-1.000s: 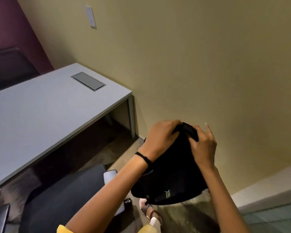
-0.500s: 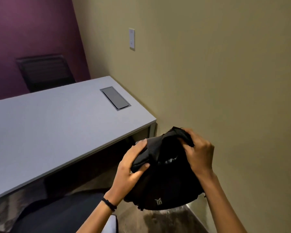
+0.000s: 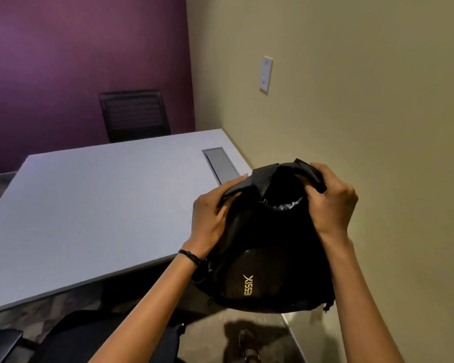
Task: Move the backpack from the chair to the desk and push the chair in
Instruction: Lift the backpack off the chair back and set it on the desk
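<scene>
Aloft, black backpack (image 3: 270, 258) upright, long axis vertical, top strap pinched in fingers of both hands (image 3: 212, 218) (image 3: 333, 205).

Purple wall (image 3: 84, 61), beige wall (image 3: 364, 100), far chair (image 3: 134, 115).

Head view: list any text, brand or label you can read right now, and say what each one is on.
"XISSE", pale letters running sideways on the front of the black backpack; further letters after it curve out of sight, so the brand name may be incomplete.
White wall plate: small marks, too small to read.
Desk: no text visible.
</scene>
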The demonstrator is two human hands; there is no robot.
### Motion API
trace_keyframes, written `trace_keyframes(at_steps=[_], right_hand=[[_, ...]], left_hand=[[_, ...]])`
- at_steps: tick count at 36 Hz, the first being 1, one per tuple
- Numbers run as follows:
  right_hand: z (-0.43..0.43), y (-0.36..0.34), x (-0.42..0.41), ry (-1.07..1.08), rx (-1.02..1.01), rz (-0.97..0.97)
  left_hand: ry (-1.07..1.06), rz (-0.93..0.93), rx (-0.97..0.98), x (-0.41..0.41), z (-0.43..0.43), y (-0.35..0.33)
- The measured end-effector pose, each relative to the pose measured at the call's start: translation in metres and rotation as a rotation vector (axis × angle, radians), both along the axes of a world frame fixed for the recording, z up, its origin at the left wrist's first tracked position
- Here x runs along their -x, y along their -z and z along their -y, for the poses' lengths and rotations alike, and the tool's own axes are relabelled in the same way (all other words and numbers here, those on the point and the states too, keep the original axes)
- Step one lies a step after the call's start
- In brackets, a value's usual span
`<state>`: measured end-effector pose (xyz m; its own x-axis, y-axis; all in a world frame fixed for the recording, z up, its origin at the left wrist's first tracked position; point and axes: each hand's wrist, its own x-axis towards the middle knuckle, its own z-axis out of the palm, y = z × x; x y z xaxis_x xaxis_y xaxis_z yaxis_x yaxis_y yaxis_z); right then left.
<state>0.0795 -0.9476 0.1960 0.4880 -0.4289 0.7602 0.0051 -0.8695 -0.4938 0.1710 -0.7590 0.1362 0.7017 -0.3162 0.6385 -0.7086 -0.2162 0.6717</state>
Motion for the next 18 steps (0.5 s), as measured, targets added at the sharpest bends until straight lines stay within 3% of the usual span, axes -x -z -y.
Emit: trace_keyframes(at_steps=[18], right_hand=[[0.047,-0.013,-0.164,-0.242,-0.133,0.015]], left_hand=[[-0.272,0.025,0.056,-0.159,0.041,-0.029]])
